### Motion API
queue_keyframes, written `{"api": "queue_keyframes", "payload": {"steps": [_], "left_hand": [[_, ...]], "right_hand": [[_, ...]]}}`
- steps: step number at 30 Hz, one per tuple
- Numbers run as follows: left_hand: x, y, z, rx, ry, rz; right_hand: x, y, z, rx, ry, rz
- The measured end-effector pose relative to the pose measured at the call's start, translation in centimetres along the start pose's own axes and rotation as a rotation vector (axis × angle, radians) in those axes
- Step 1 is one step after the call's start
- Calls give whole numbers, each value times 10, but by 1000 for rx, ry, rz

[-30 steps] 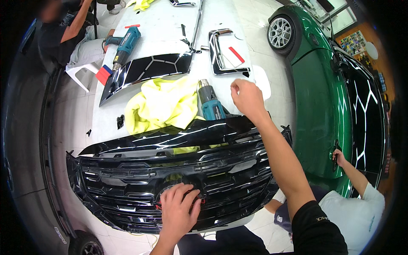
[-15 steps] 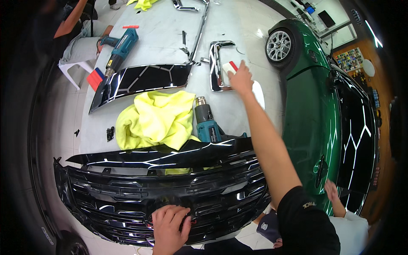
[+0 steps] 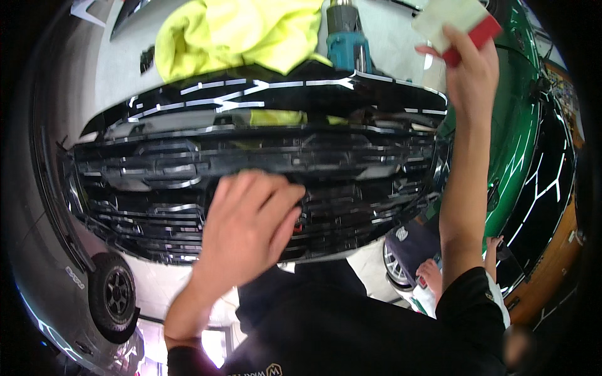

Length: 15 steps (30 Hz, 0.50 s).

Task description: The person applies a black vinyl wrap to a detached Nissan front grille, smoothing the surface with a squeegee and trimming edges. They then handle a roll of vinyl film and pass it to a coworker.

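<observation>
Grille (image 3: 351,150), black and glossy, spreads beneath our left hand (image 3: 244,229) and well out to both sides of it. That hand lies over its middle with the fingers bent and close together, and we cannot tell whether they hold anything; a bit of red (image 3: 298,228) shows just beside the thumb. Our right hand (image 3: 473,75), up beyond the grille's far right corner, pinches a squeegee (image 3: 442,20), pale with a red edge, between thumb and fingers. Left of that grip a heat gun (image 3: 348,49) lies on the table (image 3: 119,75), and just beside it, farther left, a yellow cloth (image 3: 241,34) lies crumpled. Right of the same grip stands a green car (image 3: 514,141); below it, another person's hand (image 3: 429,274) shows near our sleeve (image 3: 470,297)
</observation>
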<state>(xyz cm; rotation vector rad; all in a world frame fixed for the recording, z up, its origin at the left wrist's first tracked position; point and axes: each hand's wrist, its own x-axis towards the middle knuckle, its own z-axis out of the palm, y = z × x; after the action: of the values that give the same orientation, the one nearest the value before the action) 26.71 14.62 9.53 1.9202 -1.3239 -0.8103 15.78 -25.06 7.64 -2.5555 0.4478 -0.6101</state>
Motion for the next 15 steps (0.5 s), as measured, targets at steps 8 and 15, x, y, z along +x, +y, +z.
{"api": "queue_keyframes", "payload": {"steps": [8, 15], "left_hand": [[23, -14, 3, 141, -147, 143], [34, -13, 11, 360, 52, 382]], "right_hand": [[-153, -177, -24, 273, -108, 615], [-217, -218, -9, 293, -156, 509]]}}
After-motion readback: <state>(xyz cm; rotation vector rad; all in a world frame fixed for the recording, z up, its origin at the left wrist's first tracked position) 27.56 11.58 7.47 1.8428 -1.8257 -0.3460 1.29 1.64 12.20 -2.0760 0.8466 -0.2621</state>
